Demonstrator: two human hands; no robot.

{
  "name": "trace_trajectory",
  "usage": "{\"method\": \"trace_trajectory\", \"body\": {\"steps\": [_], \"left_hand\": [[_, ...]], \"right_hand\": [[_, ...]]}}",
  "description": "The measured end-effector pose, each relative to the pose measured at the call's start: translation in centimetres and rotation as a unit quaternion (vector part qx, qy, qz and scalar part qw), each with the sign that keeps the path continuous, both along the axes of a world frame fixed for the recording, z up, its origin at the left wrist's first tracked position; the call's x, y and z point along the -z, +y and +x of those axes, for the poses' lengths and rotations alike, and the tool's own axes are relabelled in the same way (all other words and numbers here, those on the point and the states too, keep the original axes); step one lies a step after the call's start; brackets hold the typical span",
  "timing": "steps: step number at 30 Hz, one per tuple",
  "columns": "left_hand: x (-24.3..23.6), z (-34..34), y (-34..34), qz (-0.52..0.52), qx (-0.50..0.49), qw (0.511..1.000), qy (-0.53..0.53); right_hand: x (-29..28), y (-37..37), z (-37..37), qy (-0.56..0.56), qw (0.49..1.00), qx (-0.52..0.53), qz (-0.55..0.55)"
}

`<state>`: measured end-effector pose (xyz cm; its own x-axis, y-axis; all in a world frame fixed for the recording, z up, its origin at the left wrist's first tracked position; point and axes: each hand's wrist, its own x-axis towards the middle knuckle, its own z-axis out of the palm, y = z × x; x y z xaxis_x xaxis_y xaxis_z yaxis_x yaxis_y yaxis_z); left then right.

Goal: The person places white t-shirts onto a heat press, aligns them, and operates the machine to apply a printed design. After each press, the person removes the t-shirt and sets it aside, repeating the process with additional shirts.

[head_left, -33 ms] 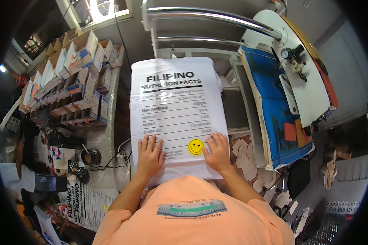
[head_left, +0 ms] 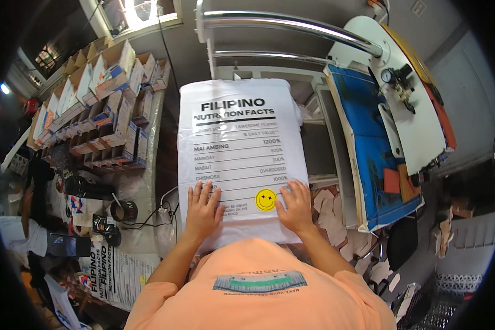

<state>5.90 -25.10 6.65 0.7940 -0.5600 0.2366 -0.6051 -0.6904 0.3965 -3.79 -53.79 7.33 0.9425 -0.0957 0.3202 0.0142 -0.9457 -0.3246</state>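
A white T-shirt (head_left: 239, 176) with black printed lines of text lies spread flat on the press's lower bed in front of me. Near its lower right edge is a yellow smiley face (head_left: 265, 199) print. My left hand (head_left: 203, 212) rests flat on the shirt's lower left part, fingers spread and pointing away from me. On the lower right part lies my right hand (head_left: 297, 212), also flat, its thumb beside the smiley. Neither hand holds anything.
A heat press head with a blue pad (head_left: 366, 154) and a pressure gauge (head_left: 388, 75) is swung out to the right. Chrome bars (head_left: 291, 25) cross behind the shirt. At left, a table carries stacked cardboard boxes (head_left: 107, 115), a dark mug (head_left: 124, 211), cables and printed sheets (head_left: 124, 272). Paper scraps (head_left: 327, 212) lie at right.
The whole picture has shifted slightly to the right. Both hands keep their places on the shirt.
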Motion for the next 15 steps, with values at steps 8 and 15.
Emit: {"method": "trace_trajectory", "body": {"steps": [8,15], "left_hand": [[-0.4,2.7,3.0,-0.010,0.028,1.000,0.006],[0.0,2.8,2.9,-0.015,0.012,1.000,0.010]], "right_hand": [[0.1,-0.7,0.5,-0.001,1.000,0.003,-0.005],[0.9,-0.9,0.7,0.000,1.000,0.020,-0.012]]}}
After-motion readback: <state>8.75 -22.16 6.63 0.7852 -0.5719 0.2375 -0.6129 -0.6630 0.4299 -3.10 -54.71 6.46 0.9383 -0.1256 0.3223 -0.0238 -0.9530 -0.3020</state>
